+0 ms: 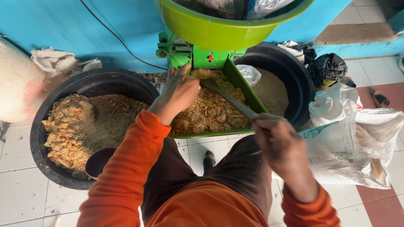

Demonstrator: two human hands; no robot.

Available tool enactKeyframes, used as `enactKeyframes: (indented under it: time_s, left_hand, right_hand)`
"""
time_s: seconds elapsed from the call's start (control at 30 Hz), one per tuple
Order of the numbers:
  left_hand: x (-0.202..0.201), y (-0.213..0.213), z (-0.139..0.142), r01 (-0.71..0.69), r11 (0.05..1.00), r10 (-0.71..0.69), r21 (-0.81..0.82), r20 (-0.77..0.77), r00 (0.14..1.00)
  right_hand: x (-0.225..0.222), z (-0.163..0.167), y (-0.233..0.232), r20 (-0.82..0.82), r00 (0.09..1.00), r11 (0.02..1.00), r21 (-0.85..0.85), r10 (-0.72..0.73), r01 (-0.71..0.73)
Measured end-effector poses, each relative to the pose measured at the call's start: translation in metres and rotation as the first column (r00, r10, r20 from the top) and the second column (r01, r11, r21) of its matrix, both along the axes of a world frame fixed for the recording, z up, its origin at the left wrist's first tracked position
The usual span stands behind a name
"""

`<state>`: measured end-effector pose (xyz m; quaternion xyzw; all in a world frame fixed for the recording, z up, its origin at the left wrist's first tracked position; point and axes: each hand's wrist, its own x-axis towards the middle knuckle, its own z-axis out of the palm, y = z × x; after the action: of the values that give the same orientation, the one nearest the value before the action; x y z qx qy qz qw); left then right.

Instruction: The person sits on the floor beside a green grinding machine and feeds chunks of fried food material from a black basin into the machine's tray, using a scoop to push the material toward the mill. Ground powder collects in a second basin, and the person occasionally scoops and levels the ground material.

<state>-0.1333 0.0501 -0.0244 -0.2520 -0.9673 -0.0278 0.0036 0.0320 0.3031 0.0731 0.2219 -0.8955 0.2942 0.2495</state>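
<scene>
You are raking dry crumbs in the green chute (235, 80) with your left hand (179, 92) half open and empty, right hand (275, 138) gripping a flat stick (229, 98), needing steady pushes toward the machine's far mouth.

Left on the tiled floor (17, 168), black tub (42, 138) heaped with brown crumbs, dark bowl (97, 162) at its near rim. Right, second black tub (301, 84) with fine meal, white sacks (353, 138) slumped beside, black bag (328, 67) by the blue wall (63, 25).

Bare hands (179, 94), long bright-orange sleeves snug at the wrists, dark brown trousers, one dark shoe.
</scene>
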Motion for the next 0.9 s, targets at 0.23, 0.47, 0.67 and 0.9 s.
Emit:
enactKeyframes:
  time_s: [0.23, 0.47, 0.67, 0.9]
  left_hand:
    - [0.021, -0.008, -0.011, -0.026, 0.953, 0.041, 0.3, -0.044, 0.998]
    - [0.02, -0.009, -0.016, -0.08, 0.963, 0.073, 0.258, 0.037, 0.997]
    - [0.022, -0.01, -0.024, -0.025, 0.943, 0.061, 0.331, -0.099, 0.993]
    - [0.02, -0.011, -0.023, -0.046, 0.968, 0.052, 0.246, -0.021, 0.998]
  right_hand:
    - [-0.006, -0.033, -0.028, -0.214, 0.976, 0.997, 0.068, 0.041, -0.027]
    - [-0.003, -0.038, -0.049, -0.205, 0.978, 0.999, 0.003, -0.033, 0.034]
    - [-0.032, -0.066, -0.051, -0.164, 0.985, 0.995, 0.072, -0.053, 0.066]
    - [-0.001, -0.033, -0.014, -0.192, 0.973, 0.99, 0.03, -0.13, 0.138]
